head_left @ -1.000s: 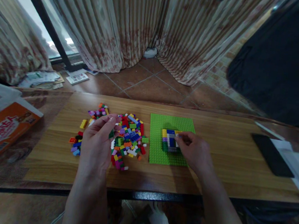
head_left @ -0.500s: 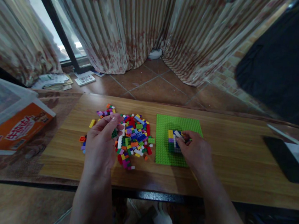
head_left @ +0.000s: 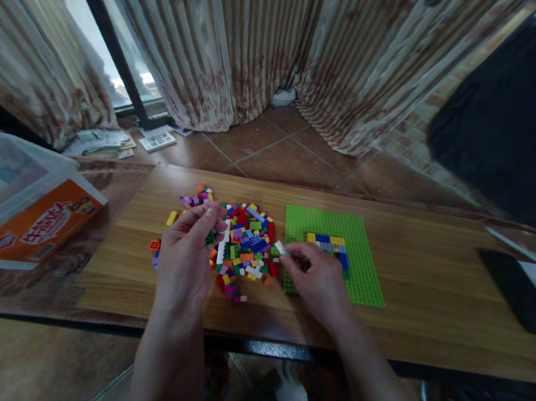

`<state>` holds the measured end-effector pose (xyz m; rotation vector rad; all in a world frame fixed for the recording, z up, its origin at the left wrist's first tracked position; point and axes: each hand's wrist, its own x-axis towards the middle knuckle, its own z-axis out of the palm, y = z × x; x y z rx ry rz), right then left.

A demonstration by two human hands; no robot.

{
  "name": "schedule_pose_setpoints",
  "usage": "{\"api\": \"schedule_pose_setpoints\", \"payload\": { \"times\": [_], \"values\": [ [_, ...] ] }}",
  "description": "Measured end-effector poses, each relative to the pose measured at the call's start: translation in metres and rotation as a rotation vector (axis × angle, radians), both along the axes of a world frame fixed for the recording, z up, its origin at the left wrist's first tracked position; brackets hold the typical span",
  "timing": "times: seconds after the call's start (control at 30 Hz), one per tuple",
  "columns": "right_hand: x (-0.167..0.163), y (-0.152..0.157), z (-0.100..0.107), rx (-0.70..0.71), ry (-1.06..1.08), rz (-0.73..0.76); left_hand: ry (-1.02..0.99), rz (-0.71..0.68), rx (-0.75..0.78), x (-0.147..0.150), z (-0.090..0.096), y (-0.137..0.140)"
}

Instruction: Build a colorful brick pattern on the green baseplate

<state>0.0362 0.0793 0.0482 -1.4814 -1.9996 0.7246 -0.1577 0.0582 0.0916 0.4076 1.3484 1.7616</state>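
My right hand pinches a small white brick between thumb and fingertips, over the left edge of the green baseplate. Behind those fingers, a low block of joined bricks in yellow, blue and white stands on the plate, partly covered by the hand. My left hand is raised over the left side of a loose brick pile, palm turned inward and fingers curled to the thumb. A dark green brick shows at its palm edge; whether it is held I cannot make out.
The wooden table carries a black flat object with paper at the right. A clear plastic box with an orange label stands at the left. Books and papers lie on the floor before the curtains.
My right hand has moved left from the brick block to the plate's left edge, carrying the white brick. More of the block shows now. My left hand keeps its pose; the view has shifted slightly.
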Motion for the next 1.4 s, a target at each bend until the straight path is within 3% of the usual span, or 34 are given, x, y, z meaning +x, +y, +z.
{"api": "schedule_pose_setpoints", "payload": {
  "times": [0.17,0.3,0.43,0.67,0.97,1.17,1.33,1.4],
  "values": [
    [-0.019,-0.008,-0.001,0.054,0.007,0.072,0.006,-0.006,-0.002,-0.001,0.001,0.000],
    [-0.020,-0.015,-0.001,0.064,0.053,0.259,-0.012,0.001,0.006,-0.002,0.001,0.000],
    [-0.021,-0.021,-0.001,0.074,-0.062,0.383,-0.010,0.007,0.004,-0.001,0.002,0.000],
    [-0.031,-0.022,0.004,0.059,-0.287,0.379,-0.011,-0.007,-0.005,0.000,0.002,-0.001],
    [-0.037,-0.020,-0.003,0.063,-0.328,0.338,-0.029,-0.004,0.007,-0.001,-0.002,0.001],
    [-0.037,-0.019,-0.007,0.061,-0.131,0.284,-0.039,-0.001,-0.005,-0.002,-0.001,0.002],
    [-0.037,-0.018,-0.005,-0.082,0.219,0.259,-0.028,-0.001,-0.018,-0.001,0.000,0.002],
    [-0.037,-0.017,-0.004,-0.210,0.408,0.206,-0.022,-0.009,-0.017,-0.002,0.000,0.002]
  ]
}}
